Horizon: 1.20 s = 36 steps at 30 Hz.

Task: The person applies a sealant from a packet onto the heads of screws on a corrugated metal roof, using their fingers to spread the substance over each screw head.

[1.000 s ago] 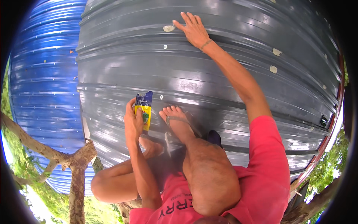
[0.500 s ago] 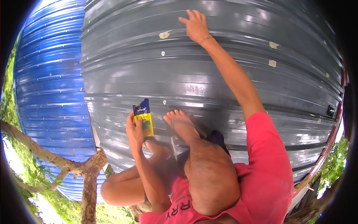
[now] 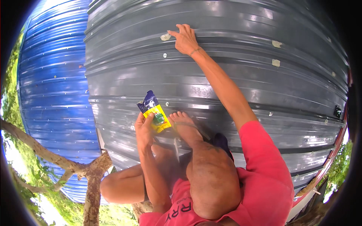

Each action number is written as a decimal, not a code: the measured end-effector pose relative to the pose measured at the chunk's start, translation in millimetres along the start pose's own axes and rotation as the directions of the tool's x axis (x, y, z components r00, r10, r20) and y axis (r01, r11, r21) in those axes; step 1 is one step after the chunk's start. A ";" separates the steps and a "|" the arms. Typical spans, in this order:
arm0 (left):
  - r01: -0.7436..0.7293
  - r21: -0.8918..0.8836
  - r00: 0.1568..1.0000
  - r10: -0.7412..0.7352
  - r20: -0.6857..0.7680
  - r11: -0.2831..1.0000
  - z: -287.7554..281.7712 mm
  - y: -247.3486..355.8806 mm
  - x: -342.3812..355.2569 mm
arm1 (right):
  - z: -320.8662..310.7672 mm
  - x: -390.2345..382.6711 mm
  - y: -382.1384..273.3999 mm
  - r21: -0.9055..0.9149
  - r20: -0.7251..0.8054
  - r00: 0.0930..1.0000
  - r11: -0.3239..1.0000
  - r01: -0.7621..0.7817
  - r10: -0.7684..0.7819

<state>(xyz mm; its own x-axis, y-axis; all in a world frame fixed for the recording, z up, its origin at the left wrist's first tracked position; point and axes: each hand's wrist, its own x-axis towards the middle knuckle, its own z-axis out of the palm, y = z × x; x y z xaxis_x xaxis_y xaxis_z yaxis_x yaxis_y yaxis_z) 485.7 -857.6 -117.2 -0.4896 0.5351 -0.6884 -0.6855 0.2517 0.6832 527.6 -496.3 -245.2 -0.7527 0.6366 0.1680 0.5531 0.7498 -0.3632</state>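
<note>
My left hand (image 3: 144, 127) grips a yellow and dark blue packet (image 3: 156, 116) low in front of me, thumb on its front. The packet's dark blue upper end looks crumpled, and a green shape shows on the yellow part. My right arm stretches far forward across the grey corrugated metal roof (image 3: 143, 77). With fingers extended, my right hand (image 3: 185, 39) is open, its index fingertip at the edge of a pale, flat patch (image 3: 166, 37) on the roof. Nothing shows in that hand.
Two more pale patches (image 3: 276, 44) lie to the right. Below the near patch is a whitish spot (image 3: 164, 55) on the metal. Blue roofing (image 3: 52, 101) adjoins at the left. A tree branch (image 3: 92, 180) rises at the lower left. My bare foot (image 3: 184, 124) rests on the grey sheet.
My right hand has come left and nearer, bringing its index finger to the pale patch. My left hand has shifted slightly right, with the packet tilting.
</note>
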 end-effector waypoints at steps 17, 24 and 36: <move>-0.093 -0.029 0.995 0.094 0.027 0.995 27.2 12.5 25.1 | -100.4 -109.2 -40.2 0.717 0.193 0.938 0.612 -0.335 0.287; -0.265 0.038 0.964 0.266 -0.014 0.964 68.0 24.1 42.0 | -103.3 -141.1 -144.4 0.834 0.515 0.832 0.103 -0.542 0.206; -0.196 0.444 0.978 0.140 0.156 0.874 56.3 13.8 12.1 | -117.0 -123.8 -150.6 0.798 0.590 0.794 0.039 -0.601 0.147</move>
<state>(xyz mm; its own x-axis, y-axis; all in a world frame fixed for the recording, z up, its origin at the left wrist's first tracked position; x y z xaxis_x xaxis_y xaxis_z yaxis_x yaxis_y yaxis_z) 500.7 -802.3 -102.4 -0.4905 0.6847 -0.5392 -0.2633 0.4733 0.8406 579.3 -667.0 -104.1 -0.7270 0.5088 -0.4610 0.1889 -0.4974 -0.8467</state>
